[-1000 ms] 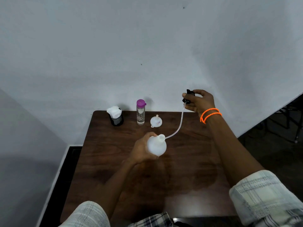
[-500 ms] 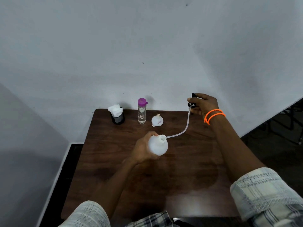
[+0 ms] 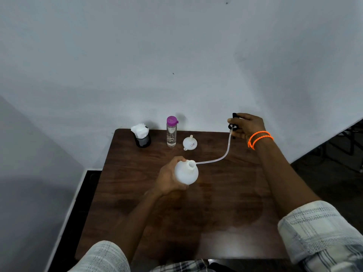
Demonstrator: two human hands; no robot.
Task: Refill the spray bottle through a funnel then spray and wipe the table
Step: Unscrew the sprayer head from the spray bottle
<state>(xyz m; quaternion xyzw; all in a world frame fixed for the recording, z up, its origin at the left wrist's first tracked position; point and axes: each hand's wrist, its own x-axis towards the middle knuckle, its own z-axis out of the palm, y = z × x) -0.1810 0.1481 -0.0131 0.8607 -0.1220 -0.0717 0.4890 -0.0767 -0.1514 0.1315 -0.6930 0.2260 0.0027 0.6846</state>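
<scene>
A person's left hand (image 3: 169,177) grips the open white spray bottle (image 3: 186,172) mid-bench (image 3: 225,203), while the right hand (image 3: 246,125), at two o'clock from it, holds the black spray head (image 3: 233,122), its dip tube (image 3: 225,152) arcing to the bottle's mouth. The trailing tube could likely snag the rim and tip the bottle, or drip on the wood. At twelve o'clock stand the funnel (image 3: 190,143), a purple-capped bottle (image 3: 171,132) and a black cup of tissues (image 3: 141,135), none blocking the reach.
</scene>
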